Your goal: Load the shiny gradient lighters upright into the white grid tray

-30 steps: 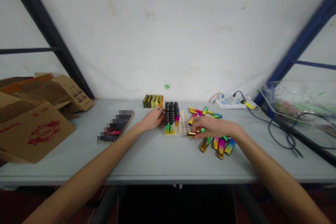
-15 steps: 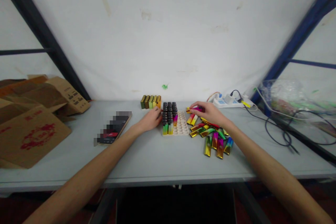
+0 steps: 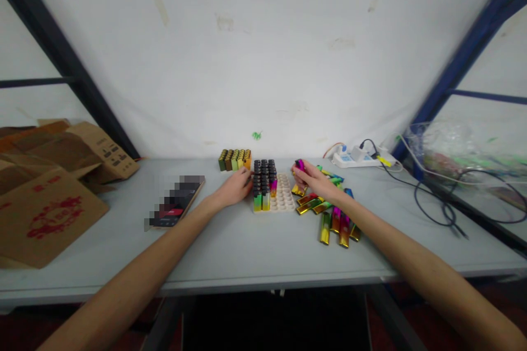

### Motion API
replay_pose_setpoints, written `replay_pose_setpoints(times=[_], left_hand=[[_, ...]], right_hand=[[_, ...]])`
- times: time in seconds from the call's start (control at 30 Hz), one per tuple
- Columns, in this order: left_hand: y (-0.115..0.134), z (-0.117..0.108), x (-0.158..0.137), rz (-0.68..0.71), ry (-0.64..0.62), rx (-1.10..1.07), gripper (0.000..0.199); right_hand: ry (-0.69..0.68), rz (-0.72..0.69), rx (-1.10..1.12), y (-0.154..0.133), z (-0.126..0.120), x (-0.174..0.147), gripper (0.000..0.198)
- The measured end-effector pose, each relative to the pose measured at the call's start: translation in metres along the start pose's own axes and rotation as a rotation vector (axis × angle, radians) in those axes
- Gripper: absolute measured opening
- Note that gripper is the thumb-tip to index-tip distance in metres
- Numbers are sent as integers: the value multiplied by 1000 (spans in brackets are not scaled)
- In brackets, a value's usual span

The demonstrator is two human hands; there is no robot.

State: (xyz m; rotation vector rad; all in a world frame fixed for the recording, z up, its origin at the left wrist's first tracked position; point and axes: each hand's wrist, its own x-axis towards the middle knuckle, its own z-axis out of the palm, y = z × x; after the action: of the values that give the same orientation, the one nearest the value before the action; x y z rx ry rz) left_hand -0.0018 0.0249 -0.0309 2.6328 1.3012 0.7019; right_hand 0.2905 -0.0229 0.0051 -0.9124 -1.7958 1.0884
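A pale tray [image 3: 284,197] with round holes stands mid-table. Black-topped lighters [image 3: 262,175] fill its left part in upright rows, with a magenta and gold lighter [image 3: 273,188] at their right edge. My left hand [image 3: 236,187] is against the left side of the tray and its lighters, fingers curled together, fingertips partly hidden. To the right of the tray, my right hand [image 3: 315,180] is closed around a magenta lighter [image 3: 300,165], held roughly upright with its dark top up. Shiny loose lighters [image 3: 325,228] lie in a pile below and around my right hand.
Gold-topped lighters [image 3: 234,160] stand in a block near the wall. A dark flat package [image 3: 179,203], partly pixelated, lies at the left, near cardboard boxes [image 3: 53,214]. A power strip [image 3: 356,160], a black cable [image 3: 436,219] and clear plastic [image 3: 444,145] are at the right.
My right hand has lifted a lighter and tipped it from lying flat to roughly upright, shifting slightly left. My left hand stays beside the tray.
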Motion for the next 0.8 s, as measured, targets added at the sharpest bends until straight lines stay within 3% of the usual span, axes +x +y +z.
replay_pose_setpoints(times=[0.1, 0.27, 0.4, 0.57, 0.8], left_hand=[[0, 0, 0, -5, 1, -3, 17], [-1, 1, 1, 7, -9, 2, 17], [-3, 2, 1, 15, -6, 14, 18], [-4, 2, 0, 17, 1, -1, 16], [-4, 1, 1, 23, -13, 20, 15]], right_hand=[[55, 29, -12, 2, 5, 0, 47], [209, -31, -316, 4, 8, -2, 56], [278, -38, -474, 6, 9, -2, 50], [276, -27, -527, 6, 13, -1, 42], [265, -52, -506, 5, 16, -2, 45]])
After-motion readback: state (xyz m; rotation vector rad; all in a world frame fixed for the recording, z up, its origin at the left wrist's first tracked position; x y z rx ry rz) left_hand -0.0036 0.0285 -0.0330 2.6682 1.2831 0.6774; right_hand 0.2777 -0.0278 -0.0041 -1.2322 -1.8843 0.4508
